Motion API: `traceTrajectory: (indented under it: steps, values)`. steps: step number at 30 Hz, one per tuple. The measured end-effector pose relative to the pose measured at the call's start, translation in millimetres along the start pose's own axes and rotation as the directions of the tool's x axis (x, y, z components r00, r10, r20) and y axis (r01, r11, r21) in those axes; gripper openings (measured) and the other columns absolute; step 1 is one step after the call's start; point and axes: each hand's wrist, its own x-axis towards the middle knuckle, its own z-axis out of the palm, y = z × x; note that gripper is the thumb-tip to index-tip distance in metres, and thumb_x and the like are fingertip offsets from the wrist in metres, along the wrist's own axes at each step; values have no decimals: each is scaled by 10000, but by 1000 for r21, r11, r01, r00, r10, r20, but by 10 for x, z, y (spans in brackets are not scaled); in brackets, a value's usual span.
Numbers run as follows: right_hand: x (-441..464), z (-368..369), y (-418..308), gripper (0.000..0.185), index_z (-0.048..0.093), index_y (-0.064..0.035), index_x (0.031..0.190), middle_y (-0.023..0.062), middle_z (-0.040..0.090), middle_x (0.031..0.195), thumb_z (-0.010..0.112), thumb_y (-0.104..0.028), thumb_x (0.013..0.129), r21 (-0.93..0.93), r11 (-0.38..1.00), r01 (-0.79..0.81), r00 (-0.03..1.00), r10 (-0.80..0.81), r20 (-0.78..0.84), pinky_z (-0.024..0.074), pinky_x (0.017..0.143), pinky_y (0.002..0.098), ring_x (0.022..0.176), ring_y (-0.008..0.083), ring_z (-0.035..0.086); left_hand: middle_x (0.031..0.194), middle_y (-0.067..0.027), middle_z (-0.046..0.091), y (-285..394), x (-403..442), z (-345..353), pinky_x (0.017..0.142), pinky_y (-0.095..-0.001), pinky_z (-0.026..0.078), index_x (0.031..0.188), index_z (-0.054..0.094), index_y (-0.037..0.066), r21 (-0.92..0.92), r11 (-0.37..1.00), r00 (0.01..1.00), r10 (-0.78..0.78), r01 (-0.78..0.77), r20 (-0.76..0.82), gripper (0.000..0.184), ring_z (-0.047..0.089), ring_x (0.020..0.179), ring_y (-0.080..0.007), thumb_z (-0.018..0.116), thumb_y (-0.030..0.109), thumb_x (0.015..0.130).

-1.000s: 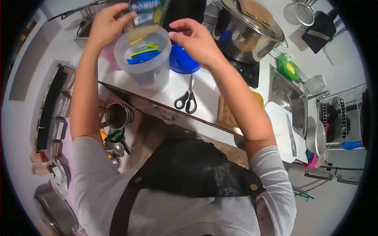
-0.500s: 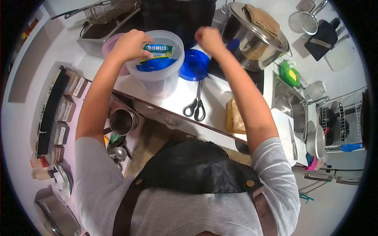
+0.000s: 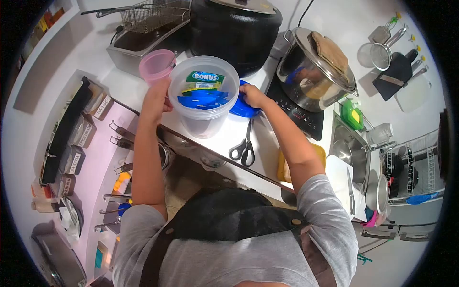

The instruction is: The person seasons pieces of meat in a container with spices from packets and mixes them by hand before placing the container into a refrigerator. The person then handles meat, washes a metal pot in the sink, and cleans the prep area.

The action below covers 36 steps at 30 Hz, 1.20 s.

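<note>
A translucent plastic bucket (image 3: 205, 117) stands upright and uncovered on the counter, with blue packaging and a green packet (image 3: 204, 81) reading "BONUS" inside. At its left side is my left hand (image 3: 156, 103), fingers bent and thumb apart; whether it touches the wall is unclear. My right hand (image 3: 252, 95) has its fingers closed on the blue lid (image 3: 245, 109), which lies flat just right of the bucket, its edge partly behind the rim. Black-handled scissors (image 3: 244, 150) rest on the counter nearer to me.
A pink container (image 3: 157, 66) stands behind the bucket, beside a fryer (image 3: 138, 45). Behind is a large black pot (image 3: 234, 36); a steel pot (image 3: 311, 71) sits on the induction hob (image 3: 299, 112). Right are a yellow container (image 3: 321, 152), a knife (image 3: 351, 193) and a sink (image 3: 342, 141).
My left hand has left the bucket's opening for its left side. My right hand has come down onto the blue lid. The view has shifted, showing more of the black pot.
</note>
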Motion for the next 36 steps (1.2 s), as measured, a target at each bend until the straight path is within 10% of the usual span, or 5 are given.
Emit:
traceTrajectory:
  steps: [9,15,23,33,36]
  values:
    - [36,-1017,-898,421,548,-53,1135,95,620,991,537,32,723,688,719,97,984,33,-174,445,798,305,873,183,579,783,-38,511,-8,-291,-200,538,-246,451,1011,525,57,-62,996,998,63,-63,-2,415,516,598,-122,500,438,848]
    - [288,-1236,-2016,490,555,-94,1143,175,543,901,460,49,685,-55,813,579,806,-582,-109,426,770,404,895,348,530,1329,-46,354,-586,-86,-152,1003,-369,265,1353,281,83,-78,738,727,674,-670,129,759,345,1226,-216,206,653,859]
    - [482,-1268,-1989,462,445,-15,1237,205,533,961,490,-184,810,77,643,762,620,-758,200,411,815,433,923,366,523,1348,-158,328,-581,-36,130,1023,-369,279,1362,154,-16,-182,604,609,792,-776,34,1383,341,1242,-248,798,612,311]
    - [389,-1047,-2090,417,456,11,1225,231,579,941,456,-214,873,13,739,673,726,-664,179,435,796,414,897,378,553,1279,-204,406,-625,-1,274,965,-398,372,1333,161,-12,27,531,530,847,-847,-37,1343,445,1165,-309,883,457,303]
    - [344,-936,-2368,308,556,51,963,242,605,776,463,-229,877,-265,959,98,993,-111,-34,469,670,459,744,399,597,1253,-239,399,-627,-118,508,952,-421,368,1343,112,-7,110,555,531,826,-824,-193,1358,445,1136,-355,875,460,323]
